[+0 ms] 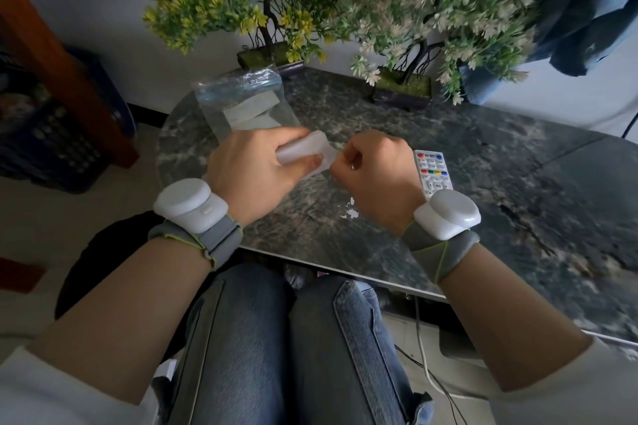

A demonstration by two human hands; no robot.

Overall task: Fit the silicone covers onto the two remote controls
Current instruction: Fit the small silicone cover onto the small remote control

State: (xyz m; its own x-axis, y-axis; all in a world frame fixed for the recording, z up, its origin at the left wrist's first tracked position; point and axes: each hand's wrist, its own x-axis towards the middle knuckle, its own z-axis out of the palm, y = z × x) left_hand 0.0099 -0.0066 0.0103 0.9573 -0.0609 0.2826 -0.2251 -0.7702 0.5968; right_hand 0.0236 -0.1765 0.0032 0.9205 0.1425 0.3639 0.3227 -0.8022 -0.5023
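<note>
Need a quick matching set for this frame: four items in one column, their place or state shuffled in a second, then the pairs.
Items:
1. silicone cover
2. remote control
3. plastic bag
4. yellow-green potted tree

Places or states:
A. lying on the table, beside the right hand
B. at the table's far edge, upright
C. held between both hands, the left hand wrapped round it
D. on the table beyond the left hand, strips inside

Pairs: 1-C, 2-A, 3-D, 4-B
</note>
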